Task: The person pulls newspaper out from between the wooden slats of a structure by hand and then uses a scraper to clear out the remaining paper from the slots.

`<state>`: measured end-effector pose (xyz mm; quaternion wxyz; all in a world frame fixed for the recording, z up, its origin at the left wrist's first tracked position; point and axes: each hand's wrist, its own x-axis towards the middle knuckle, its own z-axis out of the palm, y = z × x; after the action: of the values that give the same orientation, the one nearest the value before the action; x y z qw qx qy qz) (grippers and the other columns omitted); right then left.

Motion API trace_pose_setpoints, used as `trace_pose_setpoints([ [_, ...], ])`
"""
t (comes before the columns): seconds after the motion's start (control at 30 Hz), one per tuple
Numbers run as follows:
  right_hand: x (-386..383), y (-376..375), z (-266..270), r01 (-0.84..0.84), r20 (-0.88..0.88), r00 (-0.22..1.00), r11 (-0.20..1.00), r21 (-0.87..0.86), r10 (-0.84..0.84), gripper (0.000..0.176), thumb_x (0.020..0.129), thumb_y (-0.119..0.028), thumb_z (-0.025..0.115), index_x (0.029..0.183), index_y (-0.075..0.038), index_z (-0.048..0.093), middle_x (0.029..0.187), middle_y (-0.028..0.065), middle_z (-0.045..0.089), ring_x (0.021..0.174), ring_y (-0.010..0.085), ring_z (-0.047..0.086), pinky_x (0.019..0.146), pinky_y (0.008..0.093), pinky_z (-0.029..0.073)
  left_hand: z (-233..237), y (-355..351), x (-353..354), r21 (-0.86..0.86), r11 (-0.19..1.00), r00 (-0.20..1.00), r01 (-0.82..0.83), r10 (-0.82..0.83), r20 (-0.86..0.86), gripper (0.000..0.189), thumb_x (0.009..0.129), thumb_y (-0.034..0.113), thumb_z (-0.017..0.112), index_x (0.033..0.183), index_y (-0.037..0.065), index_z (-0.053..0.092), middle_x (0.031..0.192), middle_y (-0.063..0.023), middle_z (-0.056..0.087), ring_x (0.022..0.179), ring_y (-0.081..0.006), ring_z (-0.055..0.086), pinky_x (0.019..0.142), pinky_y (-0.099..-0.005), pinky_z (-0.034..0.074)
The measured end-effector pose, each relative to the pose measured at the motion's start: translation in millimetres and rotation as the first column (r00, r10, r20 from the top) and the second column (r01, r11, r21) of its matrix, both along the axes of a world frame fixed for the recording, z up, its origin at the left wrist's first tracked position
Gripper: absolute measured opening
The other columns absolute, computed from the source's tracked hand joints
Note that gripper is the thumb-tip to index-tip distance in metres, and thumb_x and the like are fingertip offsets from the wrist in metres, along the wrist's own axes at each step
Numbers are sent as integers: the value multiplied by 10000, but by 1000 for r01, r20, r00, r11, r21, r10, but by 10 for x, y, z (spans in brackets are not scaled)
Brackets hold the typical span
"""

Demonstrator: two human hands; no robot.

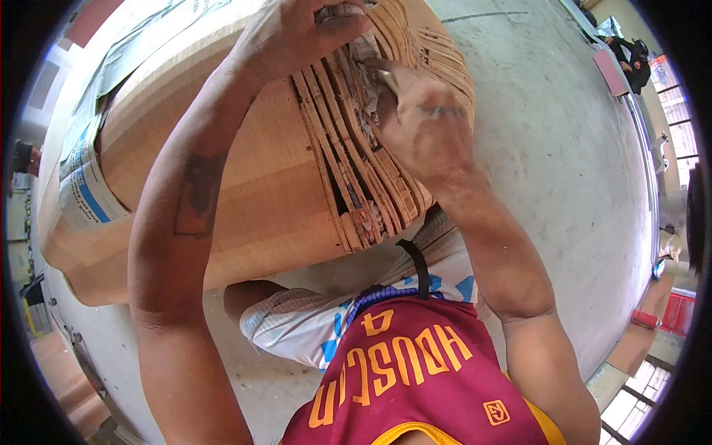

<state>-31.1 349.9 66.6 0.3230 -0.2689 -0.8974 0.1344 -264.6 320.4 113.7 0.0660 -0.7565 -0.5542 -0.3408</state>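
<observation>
A stack of curved brown plywood sheets [274, 170] lies in front of me, its layered edges turned toward the right. Crumpled newspaper [364, 50] pokes out between the layers near the top. My left hand [300, 33] is at the top of the stack, thumb and fingers closed on that newspaper. Just below and to the right, my right hand [426, 122] presses against the sheet edges with its fingers curled beside the paper. Its fingertips are partly hidden, so what they grip cannot be made out.
More newspaper [89, 189] covers the left side of the stack. The grey floor [549, 170] stretches to the right. A person in dark clothes [634, 65] is at the far right, and a red crate [676, 314] stands by the right wall. My legs are folded beside the stack.
</observation>
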Motion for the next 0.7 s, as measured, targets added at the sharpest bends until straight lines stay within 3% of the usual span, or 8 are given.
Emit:
trace_pose_setpoints([
  [0.07,45,-37,80,-9,-65,998,1000,-10,8,316,960,-73,654,1265,-32,725,1045,253,766,970,426,752,866,476,593,-20,30,-4,62,998,1000,12,-13,10,351,961,333,774,1149,36,768,1081,-157,730,989,-327,725,859,-448,579],
  [0.2,-11,-74,175,-4,-93,996,997,-72,-3,324,951,-56,651,1267,-33,721,1032,251,764,978,423,748,880,478,590,40,9,15,-59,995,989,-81,88,120,382,913,334,802,1116,11,773,1027,-165,739,941,-298,733,831,-417,581],
  [0.3,-37,-55,174,16,-33,999,1000,8,-15,324,945,-74,685,1263,-22,724,1060,213,786,970,399,776,854,475,634,75,17,-31,-110,992,987,-62,78,141,374,947,337,788,1147,21,785,1049,-142,769,955,-236,736,836,-394,584],
  [0.4,-65,-82,171,41,6,999,999,7,-41,332,966,-65,659,1292,-47,723,1022,243,766,982,417,750,870,485,588,110,-1,-9,-247,968,899,29,83,429,361,983,334,769,1177,31,796,1063,-112,794,956,-185,734,844,-374,584],
  [0.6,-144,-114,204,66,52,997,996,-57,-63,315,979,-98,682,1288,-55,727,1031,240,766,967,421,746,866,480,590,87,-24,-41,-145,986,901,80,-10,433,351,995,334,756,1170,33,806,1038,-105,806,922,-178,733,819,-370,587],
  [0.7,-211,-150,129,35,151,987,997,75,-46,302,999,-115,679,1290,-56,731,1027,231,769,949,389,761,849,473,594,101,-41,-62,-153,988,936,24,32,352,345,975,316,750,1147,22,802,1006,-136,802,910,-201,746,812,-384,590],
])
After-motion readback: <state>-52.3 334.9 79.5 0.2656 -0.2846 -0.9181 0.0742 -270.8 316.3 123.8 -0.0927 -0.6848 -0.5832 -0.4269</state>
